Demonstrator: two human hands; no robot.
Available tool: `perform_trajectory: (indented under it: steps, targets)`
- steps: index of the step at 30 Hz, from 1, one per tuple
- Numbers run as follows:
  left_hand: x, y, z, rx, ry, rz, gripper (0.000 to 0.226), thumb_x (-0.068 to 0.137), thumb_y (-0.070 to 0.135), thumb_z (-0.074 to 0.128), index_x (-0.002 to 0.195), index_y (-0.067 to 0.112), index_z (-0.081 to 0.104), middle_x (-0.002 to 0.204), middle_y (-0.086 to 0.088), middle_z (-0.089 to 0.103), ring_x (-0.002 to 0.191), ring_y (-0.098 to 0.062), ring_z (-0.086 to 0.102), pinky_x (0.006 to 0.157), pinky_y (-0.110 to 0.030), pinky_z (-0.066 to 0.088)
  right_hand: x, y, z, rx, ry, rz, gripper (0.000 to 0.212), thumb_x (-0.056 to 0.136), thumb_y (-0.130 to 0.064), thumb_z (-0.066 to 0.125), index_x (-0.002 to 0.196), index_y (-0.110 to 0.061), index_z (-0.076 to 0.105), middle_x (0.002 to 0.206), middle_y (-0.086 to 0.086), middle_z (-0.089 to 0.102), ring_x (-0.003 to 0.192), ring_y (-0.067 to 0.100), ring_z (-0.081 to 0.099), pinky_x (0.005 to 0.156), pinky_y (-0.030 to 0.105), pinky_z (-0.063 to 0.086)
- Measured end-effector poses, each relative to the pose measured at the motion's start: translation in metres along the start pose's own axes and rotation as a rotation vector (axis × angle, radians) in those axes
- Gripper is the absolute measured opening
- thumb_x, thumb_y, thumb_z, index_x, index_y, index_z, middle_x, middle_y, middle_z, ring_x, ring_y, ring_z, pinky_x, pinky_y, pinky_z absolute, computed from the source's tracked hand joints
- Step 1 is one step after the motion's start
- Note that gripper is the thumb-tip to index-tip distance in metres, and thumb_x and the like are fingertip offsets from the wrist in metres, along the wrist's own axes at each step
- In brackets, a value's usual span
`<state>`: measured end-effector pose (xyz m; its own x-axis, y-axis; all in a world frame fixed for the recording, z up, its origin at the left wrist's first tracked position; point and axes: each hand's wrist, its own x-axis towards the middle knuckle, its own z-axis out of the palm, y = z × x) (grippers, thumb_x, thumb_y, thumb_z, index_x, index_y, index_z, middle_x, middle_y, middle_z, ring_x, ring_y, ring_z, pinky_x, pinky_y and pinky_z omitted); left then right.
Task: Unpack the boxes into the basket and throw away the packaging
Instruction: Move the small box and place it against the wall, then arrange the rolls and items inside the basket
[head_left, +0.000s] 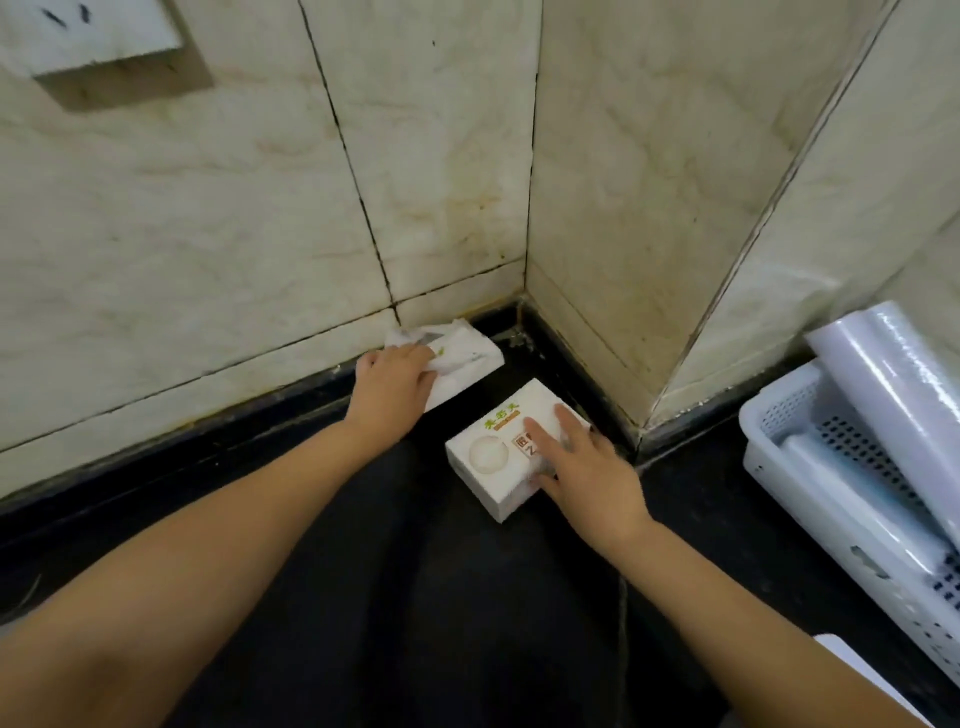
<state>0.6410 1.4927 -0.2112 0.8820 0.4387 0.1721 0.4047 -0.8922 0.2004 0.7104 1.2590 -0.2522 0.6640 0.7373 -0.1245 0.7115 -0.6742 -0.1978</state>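
A white box (493, 447) with green and orange print lies on the dark counter near the wall corner. My right hand (587, 467) rests on its right side, fingers spread over the top and the near edge. A second white box (462, 358), crumpled and torn open, lies against the wall behind it. My left hand (395, 374) grips that box at its near end. At the right edge stands a white perforated basket (779, 457) holding white rolls (909, 374) wrapped in clear film.
Marble-tiled walls meet in a corner just behind the boxes, and a tiled pillar juts out to the right of them. A wall socket (88, 36) sits high at the left. A white sheet edge (852, 660) shows at the bottom right.
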Motion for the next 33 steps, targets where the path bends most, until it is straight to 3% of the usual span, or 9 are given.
perform_trajectory:
  steps: [2, 5, 8, 11, 18, 22, 25, 29, 33]
  targets:
    - [0.008, 0.001, -0.016, -0.084, 0.043, 0.008, 0.020, 0.093, 0.018, 0.049, 0.106, 0.006, 0.060, 0.097, -0.013, 0.064, 0.094, -0.033, 0.056, 0.087, -0.041, 0.038, 0.028, -0.014, 0.001, 0.036, 0.057, 0.041, 0.060, 0.095, -0.043, 0.043, 0.147, -0.039, 0.013, 0.159, 0.007, 0.007, 0.127, 0.038, 0.037, 0.093, 0.046, 0.045]
    - [0.022, 0.007, -0.029, -0.154, 0.128, 0.052, 0.018, 0.091, 0.016, 0.053, 0.102, 0.005, 0.063, 0.091, -0.014, 0.065, 0.086, -0.033, 0.057, 0.084, -0.043, 0.043, 0.072, -0.030, 0.001, 0.120, 0.097, 0.079, 0.060, 0.095, -0.031, 0.046, 0.146, -0.037, 0.015, 0.157, 0.011, 0.008, 0.130, 0.040, 0.030, 0.094, 0.047, 0.043]
    - [0.034, 0.017, -0.025, -0.140, 0.147, 0.071, 0.019, 0.091, 0.016, 0.054, 0.105, 0.006, 0.062, 0.094, -0.012, 0.064, 0.089, -0.031, 0.055, 0.085, -0.040, 0.039, 0.108, -0.032, 0.000, 0.223, 0.121, 0.053, 0.062, 0.093, -0.019, 0.047, 0.146, -0.035, 0.018, 0.157, 0.010, 0.010, 0.135, 0.037, 0.024, 0.096, 0.048, 0.044]
    - [0.042, 0.023, -0.011, -0.138, 0.151, 0.083, 0.020, 0.091, 0.014, 0.054, 0.105, 0.003, 0.061, 0.097, -0.016, 0.062, 0.092, -0.034, 0.054, 0.084, -0.042, 0.040, 0.126, -0.026, -0.001, 0.419, 0.193, 0.094, 0.061, 0.093, -0.011, 0.047, 0.146, -0.025, 0.021, 0.155, 0.011, 0.016, 0.135, 0.035, 0.032, 0.098, 0.048, 0.045]
    - [0.040, 0.034, 0.026, 0.022, 0.045, -0.003, 0.023, 0.094, 0.021, 0.046, 0.110, 0.009, 0.056, 0.108, -0.013, 0.057, 0.101, -0.031, 0.049, 0.080, -0.042, 0.039, 0.076, -0.013, 0.022, 0.561, 0.135, 0.242, 0.074, 0.095, -0.030, 0.048, 0.150, -0.011, 0.002, 0.157, 0.013, 0.018, 0.136, 0.027, 0.037, 0.102, 0.035, 0.041]
    - [0.042, 0.039, 0.018, 0.071, 0.051, -0.040, 0.032, 0.092, 0.026, 0.049, 0.122, 0.014, 0.050, 0.117, -0.011, 0.055, 0.109, -0.030, 0.047, 0.099, -0.046, 0.032, 0.049, -0.005, 0.009, 0.554, 0.158, 0.204, 0.063, 0.097, -0.026, 0.046, 0.149, -0.010, 0.015, 0.155, 0.010, 0.023, 0.137, 0.022, 0.035, 0.109, 0.031, 0.034]
    - [0.036, 0.046, 0.002, 0.109, 0.106, 0.007, 0.051, 0.088, 0.030, 0.056, 0.134, 0.016, 0.039, 0.130, -0.012, 0.048, 0.120, -0.032, 0.043, 0.109, -0.052, 0.021, 0.025, 0.001, -0.013, 0.555, 0.206, 0.144, 0.051, 0.096, -0.021, 0.048, 0.143, -0.009, 0.034, 0.147, 0.009, 0.038, 0.128, 0.020, 0.046, 0.106, 0.031, 0.040]
    - [0.016, 0.074, -0.022, 0.030, 0.174, 0.191, 0.044, 0.086, 0.021, 0.060, 0.126, 0.009, 0.049, 0.126, -0.017, 0.052, 0.116, -0.038, 0.047, 0.103, -0.053, 0.031, -0.019, 0.022, -0.049, 0.514, 0.277, 0.155, 0.032, 0.095, -0.017, 0.048, 0.125, -0.011, 0.057, 0.122, 0.009, 0.060, 0.105, 0.021, 0.061, 0.091, 0.035, 0.050]
    - [-0.016, 0.128, -0.023, -0.149, 0.042, 0.444, 0.030, 0.088, 0.018, 0.056, 0.117, 0.009, 0.058, 0.113, -0.014, 0.059, 0.105, -0.032, 0.053, 0.090, -0.044, 0.042, -0.080, 0.056, -0.076, 0.485, 0.389, 0.263, 0.024, 0.093, -0.016, 0.050, 0.109, -0.017, 0.067, 0.102, 0.006, 0.068, 0.091, 0.020, 0.064, 0.080, 0.029, 0.050]
